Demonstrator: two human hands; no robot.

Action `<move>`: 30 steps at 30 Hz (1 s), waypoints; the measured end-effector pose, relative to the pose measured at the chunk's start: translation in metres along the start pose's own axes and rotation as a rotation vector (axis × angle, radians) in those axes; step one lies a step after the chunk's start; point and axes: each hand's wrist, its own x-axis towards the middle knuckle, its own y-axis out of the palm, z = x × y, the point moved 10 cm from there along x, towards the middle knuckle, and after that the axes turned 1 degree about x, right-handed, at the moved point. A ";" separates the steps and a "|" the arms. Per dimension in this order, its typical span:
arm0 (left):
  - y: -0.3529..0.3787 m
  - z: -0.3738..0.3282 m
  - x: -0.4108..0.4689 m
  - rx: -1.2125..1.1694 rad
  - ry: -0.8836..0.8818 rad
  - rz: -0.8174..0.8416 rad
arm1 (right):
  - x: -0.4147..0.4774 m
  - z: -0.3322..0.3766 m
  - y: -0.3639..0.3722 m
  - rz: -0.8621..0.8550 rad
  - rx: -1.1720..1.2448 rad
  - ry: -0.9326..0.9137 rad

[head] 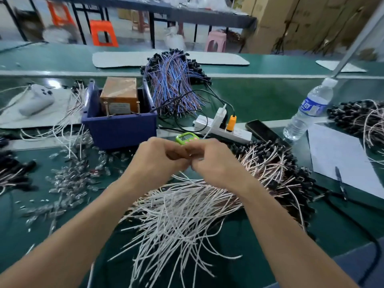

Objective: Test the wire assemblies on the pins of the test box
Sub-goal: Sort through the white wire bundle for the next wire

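Bare forearms ran up from the bottom edge. The left hand (160, 156) and right hand (212, 163) met at the centre of the frame, the fingers of both curled in and pinching the top of a single wire (182, 175). The pinched end itself was hidden.

Beneath them the wire assemblies (178, 208) lay in a loose heap across the lower centre. Their pale white and pinkish strands fanned toward the camera, with the black ends massed to the right. The test box (118, 92), orange-brown with two upright pins at its front, sat inside a blue bin (118, 132) left of centre in the upper half, well apart from both hands.

At far left a grey handheld device (35, 100) rested on a white mat, with clear plastic bits (72, 179) scattered below it. A bundle of blue and purple wires (174, 86) stood behind the bin. A green timer (187, 138) showed just above the knuckles, partly covered by them. To the right came a white power strip (224, 130), a black phone (261, 129), a water bottle (309, 109) and a sheet of paper (340, 156).

Everything rested on a green bench (259, 96). Orange stools (104, 33) stood in the upper left of the frame, and cardboard boxes (301, 17) were stacked in the upper right.
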 end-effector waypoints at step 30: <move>0.089 -0.044 0.035 -0.117 0.111 0.211 | -0.048 -0.106 -0.071 -0.418 -0.636 0.325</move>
